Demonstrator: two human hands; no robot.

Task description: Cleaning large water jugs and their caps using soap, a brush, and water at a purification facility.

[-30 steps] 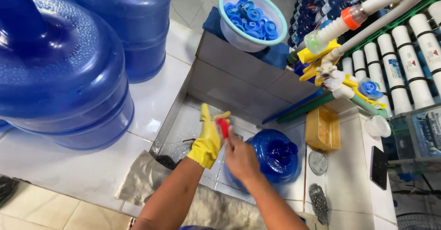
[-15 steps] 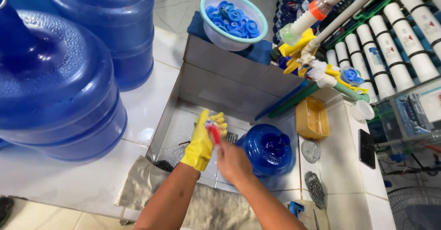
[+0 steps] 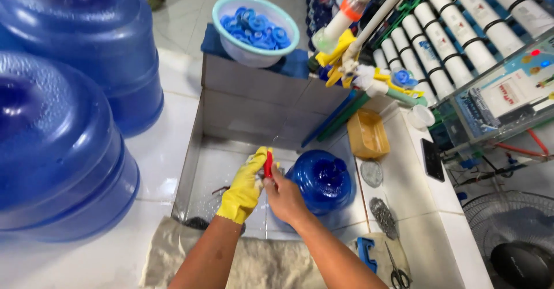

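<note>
Two large translucent blue plastic water jugs (image 3: 63, 121), standing at left on the white tiled bench (image 3: 173, 133). Tiled wash basin (image 3: 231, 168), centre, holding a smaller blue water jug (image 3: 323, 179). Pale round plastic bowl (image 3: 255, 30) of blue caps, behind the basin. Left hand (image 3: 245, 188), yellow-gloved, and bare right hand (image 3: 283, 194), above the basin, both clenched on a small red-handled tool (image 3: 268, 165) between them.
</note>
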